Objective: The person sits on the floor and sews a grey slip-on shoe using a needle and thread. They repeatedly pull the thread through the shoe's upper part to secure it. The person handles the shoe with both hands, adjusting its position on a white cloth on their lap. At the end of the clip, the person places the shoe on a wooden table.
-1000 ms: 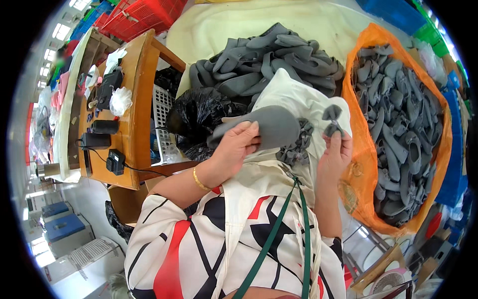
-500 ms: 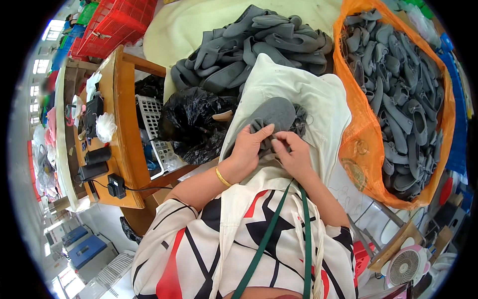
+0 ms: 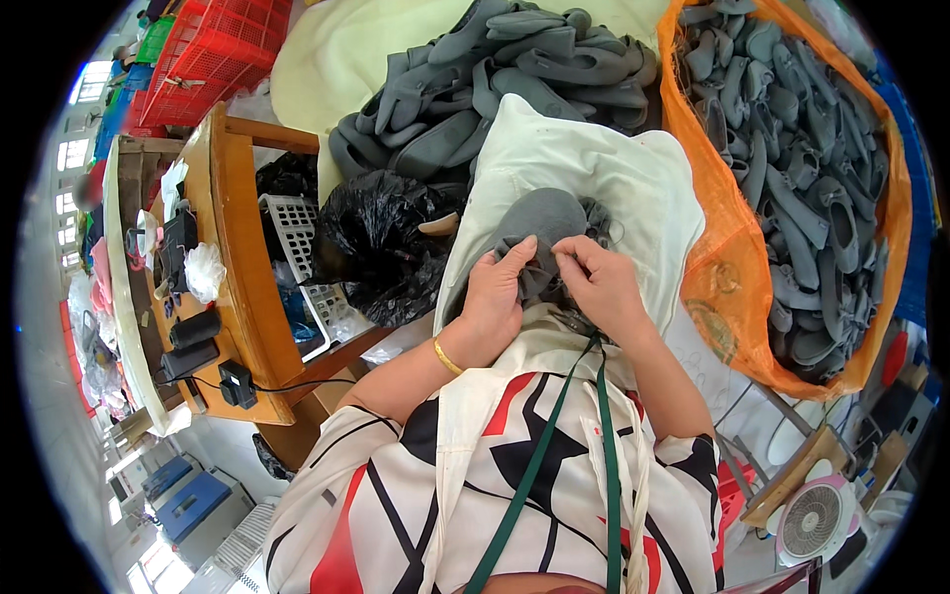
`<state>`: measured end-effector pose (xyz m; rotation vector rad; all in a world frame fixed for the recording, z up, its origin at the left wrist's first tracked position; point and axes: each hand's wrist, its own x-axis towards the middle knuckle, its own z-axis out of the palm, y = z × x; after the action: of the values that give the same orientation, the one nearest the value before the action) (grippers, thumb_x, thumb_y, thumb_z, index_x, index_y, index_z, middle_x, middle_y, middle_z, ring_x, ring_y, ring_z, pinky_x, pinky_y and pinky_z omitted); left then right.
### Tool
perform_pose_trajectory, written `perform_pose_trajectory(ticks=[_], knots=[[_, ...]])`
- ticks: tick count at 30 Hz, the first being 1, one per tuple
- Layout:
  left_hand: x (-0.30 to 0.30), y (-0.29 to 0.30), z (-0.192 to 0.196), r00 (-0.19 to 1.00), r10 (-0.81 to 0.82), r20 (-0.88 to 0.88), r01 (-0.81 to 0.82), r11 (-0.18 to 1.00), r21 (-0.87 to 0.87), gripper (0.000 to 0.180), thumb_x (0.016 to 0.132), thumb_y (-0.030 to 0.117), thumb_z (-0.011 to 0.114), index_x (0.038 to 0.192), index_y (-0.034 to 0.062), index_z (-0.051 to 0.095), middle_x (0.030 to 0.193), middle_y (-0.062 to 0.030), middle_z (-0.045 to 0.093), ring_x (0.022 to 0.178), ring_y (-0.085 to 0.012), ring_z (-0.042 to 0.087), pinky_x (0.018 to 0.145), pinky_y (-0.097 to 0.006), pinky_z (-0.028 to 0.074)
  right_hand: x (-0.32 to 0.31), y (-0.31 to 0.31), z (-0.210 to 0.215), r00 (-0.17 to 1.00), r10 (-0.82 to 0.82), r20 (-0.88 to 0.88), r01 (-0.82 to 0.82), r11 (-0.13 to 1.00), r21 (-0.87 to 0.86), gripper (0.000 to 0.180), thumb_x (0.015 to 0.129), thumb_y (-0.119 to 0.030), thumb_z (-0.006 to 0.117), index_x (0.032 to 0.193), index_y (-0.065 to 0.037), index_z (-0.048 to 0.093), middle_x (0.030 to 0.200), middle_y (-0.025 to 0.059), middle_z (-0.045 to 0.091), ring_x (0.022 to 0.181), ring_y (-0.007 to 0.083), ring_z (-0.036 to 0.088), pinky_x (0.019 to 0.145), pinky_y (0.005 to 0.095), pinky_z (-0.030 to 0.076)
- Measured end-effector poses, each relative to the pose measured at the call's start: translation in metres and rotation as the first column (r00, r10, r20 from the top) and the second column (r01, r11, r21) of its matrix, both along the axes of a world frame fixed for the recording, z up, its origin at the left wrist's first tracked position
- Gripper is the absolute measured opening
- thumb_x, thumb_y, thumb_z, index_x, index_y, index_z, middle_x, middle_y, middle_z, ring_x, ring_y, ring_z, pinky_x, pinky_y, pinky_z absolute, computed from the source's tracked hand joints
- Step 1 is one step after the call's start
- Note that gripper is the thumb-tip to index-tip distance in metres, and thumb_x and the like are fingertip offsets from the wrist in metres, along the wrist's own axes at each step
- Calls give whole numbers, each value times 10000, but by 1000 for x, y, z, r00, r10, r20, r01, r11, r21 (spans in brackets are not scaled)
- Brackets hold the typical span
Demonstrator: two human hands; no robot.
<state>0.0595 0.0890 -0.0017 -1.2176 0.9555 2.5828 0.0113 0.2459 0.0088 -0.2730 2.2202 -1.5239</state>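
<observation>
Cloth (image 3: 643,188), white and rumpled, spreads before the person (image 3: 396,495), and a gray shoe (image 3: 546,216) is held over its middle, rounded end pointing away from the body. The left hand (image 3: 493,302) grips the shoe, thumb over its near part, the other fingers mostly out of sight. Just beside it, the right hand (image 3: 606,292) has thumb and forefinger drawn narrow at the shoe's near edge; whether they pinch anything, I cannot tell. Dark gray pieces (image 3: 598,220) bunch up right of the shoe. From there a good stretch of cloth leads toward an orange sack (image 3: 732,282) filled with more shoes (image 3: 792,178). Leftward it's tighter: a black plastic bag (image 3: 366,257) crowds the cloth's edge, with a wooden table (image 3: 233,327) farther out. Past the far edge rises a gray heap of shoes (image 3: 505,79).
</observation>
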Motion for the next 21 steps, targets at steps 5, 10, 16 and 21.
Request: perform_pose_trajectory(ticks=[5, 10, 16, 21], knots=[[0, -2, 0, 1000, -9, 0, 9, 1000, -10, 203, 939, 150, 709, 1082, 32, 627, 1047, -70, 693, 940, -163, 666, 871, -320, 542, -1, 0, 1, 998, 16, -55, -16, 1000, 5, 154, 925, -124, 629, 1035, -30, 681, 731, 164, 659, 617, 254, 639, 610, 340, 498], [1, -3, -2, 1000, -10, -4, 10, 1000, -9, 192, 936, 147, 713, 1068, 35, 630, 1024, -68, 695, 921, -158, 665, 852, -319, 543, -1, 1, 2, 998, 28, -55, -28, 1000, -1, 159, 922, -120, 630, 1039, -25, 680, 734, 168, 657, 631, 265, 644, 613, 342, 499], [2, -3, -2, 1000, -6, 24, 6, 1000, -12, 186, 932, 143, 717, 1061, 39, 632, 1019, -64, 695, 924, -157, 668, 850, -320, 547, -3, 1, 3, 996, 48, -70, -49, 999, -10, 154, 902, -99, 620, 1019, -17, 678, 727, 155, 658, 620, 247, 635, 607, 337, 493], [9, 0, 2, 995, -101, -22, 99, 993, -65, 174, 950, 152, 695, 1066, 37, 634, 1033, -56, 696, 941, -157, 670, 864, -323, 546, -10, 4, 8, 994, 100, 50, -98, 995, -33, 130, 899, -90, 612, 985, -6, 663, 707, 77, 649, 611, 137, 573, 594, 295, 466]])
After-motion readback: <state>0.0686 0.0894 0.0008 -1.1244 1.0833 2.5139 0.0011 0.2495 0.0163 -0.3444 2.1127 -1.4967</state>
